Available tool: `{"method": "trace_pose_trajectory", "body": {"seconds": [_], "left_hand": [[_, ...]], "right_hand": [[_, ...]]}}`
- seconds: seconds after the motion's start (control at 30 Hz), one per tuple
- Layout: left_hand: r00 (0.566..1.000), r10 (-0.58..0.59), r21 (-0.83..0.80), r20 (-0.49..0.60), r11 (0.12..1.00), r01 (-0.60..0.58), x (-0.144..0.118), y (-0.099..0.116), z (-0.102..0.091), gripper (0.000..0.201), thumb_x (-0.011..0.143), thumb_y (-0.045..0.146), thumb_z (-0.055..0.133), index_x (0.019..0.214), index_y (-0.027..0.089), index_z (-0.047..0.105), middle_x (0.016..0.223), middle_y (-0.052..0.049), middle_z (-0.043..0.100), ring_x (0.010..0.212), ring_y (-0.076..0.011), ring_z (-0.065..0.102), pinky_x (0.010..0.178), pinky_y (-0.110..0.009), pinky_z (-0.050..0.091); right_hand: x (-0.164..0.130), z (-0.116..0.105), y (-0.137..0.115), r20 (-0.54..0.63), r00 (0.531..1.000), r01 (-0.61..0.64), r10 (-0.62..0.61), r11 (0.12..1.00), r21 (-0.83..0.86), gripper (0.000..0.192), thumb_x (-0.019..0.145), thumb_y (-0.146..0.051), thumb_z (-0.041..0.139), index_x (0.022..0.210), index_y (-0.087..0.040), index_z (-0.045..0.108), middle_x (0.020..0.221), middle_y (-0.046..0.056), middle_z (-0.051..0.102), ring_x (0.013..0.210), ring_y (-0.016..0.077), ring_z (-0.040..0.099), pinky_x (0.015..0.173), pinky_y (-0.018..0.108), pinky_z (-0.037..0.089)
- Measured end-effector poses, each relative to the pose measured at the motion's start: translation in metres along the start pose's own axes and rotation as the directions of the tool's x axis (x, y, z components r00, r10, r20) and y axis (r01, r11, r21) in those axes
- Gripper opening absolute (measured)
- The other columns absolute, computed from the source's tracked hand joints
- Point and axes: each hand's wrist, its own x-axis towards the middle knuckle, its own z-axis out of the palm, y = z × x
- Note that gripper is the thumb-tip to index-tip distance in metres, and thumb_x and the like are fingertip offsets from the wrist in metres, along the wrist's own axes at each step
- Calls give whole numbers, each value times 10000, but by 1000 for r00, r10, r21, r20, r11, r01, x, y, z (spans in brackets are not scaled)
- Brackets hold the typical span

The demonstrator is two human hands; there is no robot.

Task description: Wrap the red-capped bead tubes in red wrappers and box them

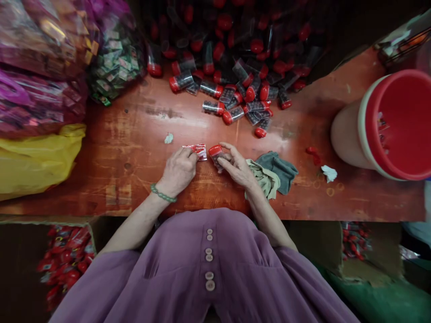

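My left hand (178, 169) pinches a small red and silver sachet (197, 150) flat against the reddish wooden table (134, 134). My right hand (235, 166) grips a small clear tube with a red cap (215, 153), the cap pointing toward the sachet. The two hands are close together at the table's near middle. A green bead bracelet (162, 194) circles my left wrist.
A heap of red-capped tubes (235, 67) covers the far middle. Bags of packets (43, 58) and a yellow bag (37, 159) lie at left. A red-lined bucket (387, 125) lies on its side at right. Cloths (276, 172) sit by my right wrist. Boxes of filled tubes (63, 260) stand below.
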Motion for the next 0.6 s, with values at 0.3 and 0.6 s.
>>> {"method": "trace_pose_trajectory", "body": {"seconds": [0.3,0.6], "left_hand": [[972,-138,-335,-191,940,67,4,-11,11,150,899,220,582,863,171,719,797,-66,696,764,-206,616,712,-323,473],[900,-73,-376,-430,921,-104,-2,-15,13,137,888,258,645,793,184,710,734,-31,698,678,-163,587,662,-294,464]], "right_hand": [[-6,2,4,-88,989,-101,119,978,183,422,897,-470,595,1257,-254,553,846,-20,666,625,96,612,600,239,516],[-5,5,5,-89,966,-180,243,879,441,426,802,-446,659,1126,-176,598,649,-50,629,467,69,526,431,188,384]]}}
